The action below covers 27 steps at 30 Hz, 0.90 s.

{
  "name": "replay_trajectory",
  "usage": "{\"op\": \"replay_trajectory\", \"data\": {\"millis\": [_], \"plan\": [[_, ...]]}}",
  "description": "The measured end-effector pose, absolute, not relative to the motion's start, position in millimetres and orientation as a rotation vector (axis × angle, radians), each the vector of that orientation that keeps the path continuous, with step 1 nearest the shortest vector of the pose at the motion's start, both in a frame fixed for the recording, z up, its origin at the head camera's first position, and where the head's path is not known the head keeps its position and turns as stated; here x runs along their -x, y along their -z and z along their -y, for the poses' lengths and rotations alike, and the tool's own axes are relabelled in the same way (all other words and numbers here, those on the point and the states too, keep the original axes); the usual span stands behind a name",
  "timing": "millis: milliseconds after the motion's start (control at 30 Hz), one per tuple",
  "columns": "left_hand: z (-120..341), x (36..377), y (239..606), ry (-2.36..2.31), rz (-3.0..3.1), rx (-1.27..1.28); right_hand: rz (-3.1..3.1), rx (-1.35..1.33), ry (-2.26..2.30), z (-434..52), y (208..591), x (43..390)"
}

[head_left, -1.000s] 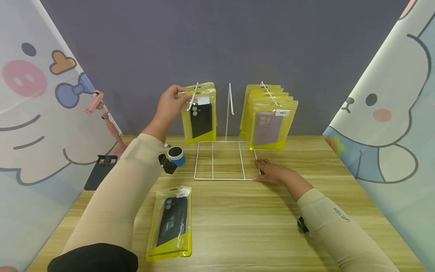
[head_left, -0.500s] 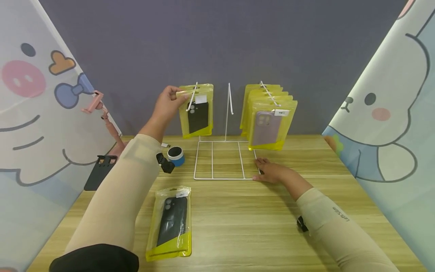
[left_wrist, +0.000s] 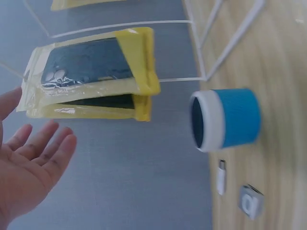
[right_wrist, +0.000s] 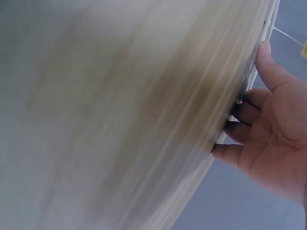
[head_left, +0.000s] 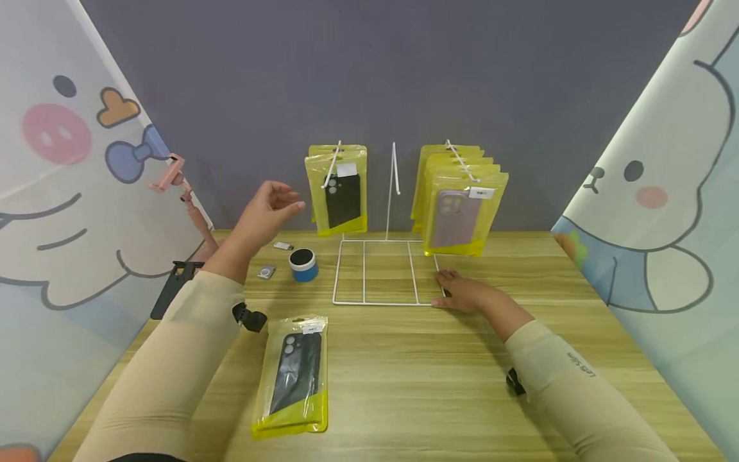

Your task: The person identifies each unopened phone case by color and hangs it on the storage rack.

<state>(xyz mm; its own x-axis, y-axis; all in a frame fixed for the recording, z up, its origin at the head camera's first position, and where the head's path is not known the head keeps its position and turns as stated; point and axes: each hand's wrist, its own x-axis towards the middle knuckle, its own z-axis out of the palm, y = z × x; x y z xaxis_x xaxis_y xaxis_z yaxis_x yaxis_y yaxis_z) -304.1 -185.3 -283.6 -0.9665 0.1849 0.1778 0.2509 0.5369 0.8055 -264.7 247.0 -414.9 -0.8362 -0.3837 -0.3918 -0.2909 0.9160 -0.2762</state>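
My left hand (head_left: 260, 218) is in the air left of the white wire rack (head_left: 381, 303), fingers loosely spread and holding nothing. Just beyond its fingertips, a yellow bag with a black phone case (head_left: 343, 200) hangs on the left hook, another bag behind it. In the left wrist view, the palm (left_wrist: 29, 177) is apart from the hanging bags (left_wrist: 91, 64). On the table, my right hand (head_left: 466, 294) rests against the rack base's right side, fingertips down. Several yellow bags hang on the right hook, the front one showing a purple phone case (head_left: 455, 218). The middle hook (head_left: 395, 168) is bare.
Another bagged black phone case (head_left: 296, 372) lies at the table's front left. Near the rack's left side are a blue jar (head_left: 303, 265), a white USB plug (head_left: 283, 246) and a small grey item (head_left: 265, 272). A pink stand (head_left: 196, 215) and a dark case (head_left: 171, 292) stand farther left.
My left hand has let go of the bag on the left hook and moved left and down from it. That bag now hangs by itself. My right hand has stayed at the rack's base.
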Motion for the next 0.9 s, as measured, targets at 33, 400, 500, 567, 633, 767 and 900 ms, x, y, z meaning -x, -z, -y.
{"op": "replay_trajectory", "data": {"millis": [33,400,500,567,633,767,900], "plan": [[187.3,298.7,287.7,1.387,2.729,0.393,-2.631,0.494,0.283,-246.9,414.8,264.6],[203.7,249.8,343.8,1.068,3.074,0.632,-2.646,0.531,0.281,-248.3,413.7,265.5],[206.9,242.8,358.1,0.892,3.186,0.705,-2.646,0.535,0.27,-248.9,414.4,266.2],[209.4,238.3,366.7,0.76,3.257,0.749,-2.642,0.537,0.271,-248.7,415.2,266.1],[211.9,234.1,374.0,0.638,3.318,0.763,-2.639,0.542,0.273,-248.5,416.0,266.1],[215.4,227.0,383.8,0.438,3.348,0.821,-2.64,0.55,0.283,-247.8,416.3,265.8],[217.6,222.8,388.0,0.357,3.321,0.834,-2.638,0.539,0.281,-246.5,415.4,265.1]]}}
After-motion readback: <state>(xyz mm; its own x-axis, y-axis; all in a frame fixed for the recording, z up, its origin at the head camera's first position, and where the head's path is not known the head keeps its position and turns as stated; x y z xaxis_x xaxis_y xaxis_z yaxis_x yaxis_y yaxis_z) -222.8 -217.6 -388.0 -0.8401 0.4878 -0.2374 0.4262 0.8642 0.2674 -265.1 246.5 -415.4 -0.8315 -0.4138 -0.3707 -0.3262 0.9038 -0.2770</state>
